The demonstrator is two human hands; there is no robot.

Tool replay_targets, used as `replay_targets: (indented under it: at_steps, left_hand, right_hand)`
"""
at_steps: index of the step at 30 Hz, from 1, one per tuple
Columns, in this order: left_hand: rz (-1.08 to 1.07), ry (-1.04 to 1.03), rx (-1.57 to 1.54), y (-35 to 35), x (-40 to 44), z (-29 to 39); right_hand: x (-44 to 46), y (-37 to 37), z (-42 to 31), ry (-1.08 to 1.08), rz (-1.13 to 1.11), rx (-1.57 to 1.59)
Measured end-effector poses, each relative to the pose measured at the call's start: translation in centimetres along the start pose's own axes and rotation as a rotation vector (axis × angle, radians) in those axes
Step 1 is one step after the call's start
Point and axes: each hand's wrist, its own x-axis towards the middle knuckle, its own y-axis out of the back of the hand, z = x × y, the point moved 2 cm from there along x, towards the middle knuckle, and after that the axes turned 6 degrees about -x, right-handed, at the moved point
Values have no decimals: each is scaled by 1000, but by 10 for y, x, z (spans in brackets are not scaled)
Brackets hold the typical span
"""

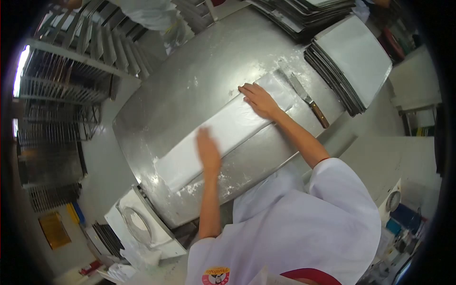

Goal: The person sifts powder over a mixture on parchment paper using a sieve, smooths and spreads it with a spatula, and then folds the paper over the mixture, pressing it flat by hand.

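A long, flat white strip (232, 124), smooth like paper or thin plastic, lies diagonally across the metal table (156, 107). Whether anything is under or inside it I cannot tell. My right hand (259, 99) rests flat near its upper right end, fingers stretched towards the far edge. Over the middle of the strip is my left hand (208, 148), its fingers smeared by motion; contact with the strip is unclear. To the right of my right hand lies a palette knife (317, 113) with a wooden handle, held by neither hand.
White flour-like residue (190, 189) marks the table. Stacked trays (354, 57) stand at the far right, with dark trays (289, 19) behind. Metal racks (61, 76) line the left. A white machine with a round opening (135, 223) adjoins the near left corner. Another person's white clothing (152, 14) shows at the top.
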Motion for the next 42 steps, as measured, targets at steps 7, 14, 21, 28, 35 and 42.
replay_targets:
  at_steps: [7,14,21,28,35,42]
  left_hand:
    - [-78,-95,64,-73,47,98]
    - [47,173,181,-12,0,21]
    - [82,249,212,48,-51,-43]
    - [-56,155,134,110,-99,-88]
    - [-233,25,139,110,-112,-104]
    - [-205,67,246,115,-113,-104]
  right_hand:
    - [0,-1,0,33,-19,-16]
    - [2,-5,-1,12,-14,-60]
    - [4,-6,0,26,-44,-71]
    - [7,-2,-7,7,-179,-183]
    - [-9,-70,-207,528,-643,-67]
    - [-7,-110,-249,760,-518,-171]
